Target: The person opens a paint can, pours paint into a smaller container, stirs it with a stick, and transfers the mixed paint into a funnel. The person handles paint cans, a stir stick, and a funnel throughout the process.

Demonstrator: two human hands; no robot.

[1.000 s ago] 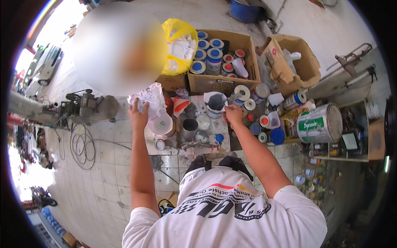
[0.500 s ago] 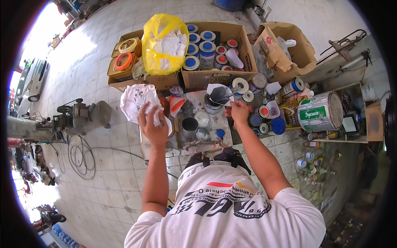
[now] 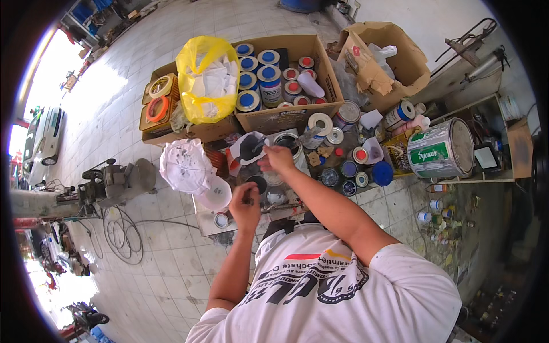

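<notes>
My right hand (image 3: 278, 159) pinches the edge of a white paper piece stained black inside, like a paint strainer (image 3: 250, 150). Just to its right stands an open can (image 3: 289, 141) with dark paint in it. Lower left, my left hand (image 3: 245, 207) is closed with its fingers curled; what they hold, if anything, is hidden. It is beside a dark cup (image 3: 258, 182), partly covered by my right arm. Left of my left hand are a crumpled white paper (image 3: 186, 166) with black spots and a pale round cup-like piece (image 3: 216, 194).
Cardboard boxes behind the worktop hold blue- and red-capped cans (image 3: 269, 74) and a yellow plastic bag (image 3: 207, 80) of white paper. Right of my arm are several small cans, a blue lid (image 3: 382, 173) and a big tilted green-and-white can (image 3: 440, 150). A hose (image 3: 123, 234) lies on the floor.
My right hand has carried the stained paper strainer left, away from beside the cans. My left hand has left the crumpled white paper, moved down and right, and curled its fingers.
</notes>
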